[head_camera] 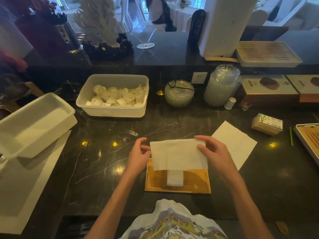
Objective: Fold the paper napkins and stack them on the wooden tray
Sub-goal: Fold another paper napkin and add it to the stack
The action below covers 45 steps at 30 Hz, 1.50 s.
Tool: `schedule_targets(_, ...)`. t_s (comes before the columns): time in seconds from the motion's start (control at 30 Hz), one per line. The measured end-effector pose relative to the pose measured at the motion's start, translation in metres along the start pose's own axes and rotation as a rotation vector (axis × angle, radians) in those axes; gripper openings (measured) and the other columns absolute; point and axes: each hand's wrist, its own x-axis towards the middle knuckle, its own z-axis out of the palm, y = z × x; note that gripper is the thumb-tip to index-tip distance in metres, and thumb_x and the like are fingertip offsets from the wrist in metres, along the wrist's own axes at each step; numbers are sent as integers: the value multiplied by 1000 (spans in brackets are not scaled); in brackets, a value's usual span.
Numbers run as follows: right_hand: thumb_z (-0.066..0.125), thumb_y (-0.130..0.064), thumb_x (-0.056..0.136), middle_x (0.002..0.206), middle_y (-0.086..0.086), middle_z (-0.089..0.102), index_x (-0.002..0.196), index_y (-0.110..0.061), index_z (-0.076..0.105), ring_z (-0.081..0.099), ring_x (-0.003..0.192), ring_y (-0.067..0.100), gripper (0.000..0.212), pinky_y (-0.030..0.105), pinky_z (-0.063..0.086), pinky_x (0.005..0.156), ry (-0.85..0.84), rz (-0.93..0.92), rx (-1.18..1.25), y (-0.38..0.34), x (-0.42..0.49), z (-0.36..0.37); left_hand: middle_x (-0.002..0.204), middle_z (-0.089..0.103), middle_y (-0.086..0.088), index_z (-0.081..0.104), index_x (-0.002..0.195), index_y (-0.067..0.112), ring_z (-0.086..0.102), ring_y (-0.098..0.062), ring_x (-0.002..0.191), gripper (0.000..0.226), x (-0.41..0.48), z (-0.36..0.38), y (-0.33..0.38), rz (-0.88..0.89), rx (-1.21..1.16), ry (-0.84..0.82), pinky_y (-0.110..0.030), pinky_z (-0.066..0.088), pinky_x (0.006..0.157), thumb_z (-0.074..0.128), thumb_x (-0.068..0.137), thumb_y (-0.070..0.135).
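1. One half-folded napkin (177, 155) hangs in the air between both hands, a wide strip held just above the far edge of the wooden tray (155, 184), hiding part of it
2. One finished napkin (174, 178), folded into a narrow block, already lies in the middle of that tray, so I judge the task is early: this is the second piece, mid-fold and not yet stacked
3. Next move, as I read it: bring the two short ends together to narrow the strip to the width of the block, press the crease, then lay it squarely on top. Thin paper sags, so the edges need lining up before pressing
4. Left hand (139, 155) has thumb and curled fingers closed on the strip's left edge in a light pinch
5. Right hand (214, 153) grips the right end, thumb across the front face and fingers over the top edge
6. Another napkin (236, 144) lies flat and unfolded on the dark counter (103, 161), just right of the right hand, waiting
7. Farther back stands a plastic tub (112, 112) of small white cups, and a packet (266, 124) sits off to the right
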Motion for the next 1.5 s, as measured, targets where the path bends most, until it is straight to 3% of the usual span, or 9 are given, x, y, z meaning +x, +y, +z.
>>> schedule_targets(0.07,63,-22,98,108,-34,60,129,-43,61,61,102,0,37,7,53,71,-60,-70,-171,-9,6,10,156,32,13,29,154,33,22,-17,150,72,-3,3,-4,64,222,-43,-52,21,120,69,94,34)
schedule_targets(0.17,64,-20,98,113,-19,63,146,-41,43,62,101,1,57,18,54,87,-259,-141,-399,-28,15,24,157,8,26,27,153,43,-16,-5,148,72,-5,5,-2,310,367,-226,-50,-20,118,64,92,51)
schedule_targets(0.27,63,-14,97,123,-8,67,145,-37,47,59,106,1,55,20,52,92,-472,-159,-534,-46,22,35,157,42,7,52,141,37,25,-18,152,50,-5,7,7,299,228,-455,-57,18,124,66,93,42)
schedule_targets(0.37,62,-16,98,126,-9,67,143,-39,50,61,111,1,51,19,50,91,-458,-222,-514,-50,23,39,108,73,6,71,115,27,68,-7,104,19,-6,12,16,301,51,-511,-36,58,94,65,97,26)
schedule_targets(0.47,62,-40,96,120,-21,63,145,-43,44,60,108,-4,52,20,55,86,-176,-206,-254,-41,21,32,94,76,9,73,101,29,73,-9,89,12,-8,11,18,260,-133,-346,-27,60,77,65,97,21)
schedule_targets(0.57,56,-70,85,122,-25,66,134,-46,55,66,109,3,54,17,56,74,-78,89,156,-27,11,27,101,79,0,73,106,21,77,-18,94,12,-6,9,15,177,-301,-232,-31,64,77,67,96,22)
schedule_targets(0.67,62,-60,87,111,-15,76,116,-37,70,73,104,8,38,21,61,72,-188,206,285,-7,2,36,101,80,-3,72,108,17,78,-20,94,14,-5,10,13,137,-341,-205,-31,65,74,66,96,23)
schedule_targets(0.87,70,-28,93,94,-13,79,107,-24,75,76,90,8,15,20,61,69,10,230,266,5,4,43,97,80,1,75,102,21,78,-17,90,11,-1,12,11,94,-345,-202,-27,64,70,65,97,24)
schedule_targets(1.5,72,-22,92,94,-21,78,101,-33,76,75,89,2,15,13,58,63,-7,184,214,6,19,38,105,78,8,77,95,44,76,-13,98,16,14,17,15,54,-379,-227,-28,63,71,64,97,35)
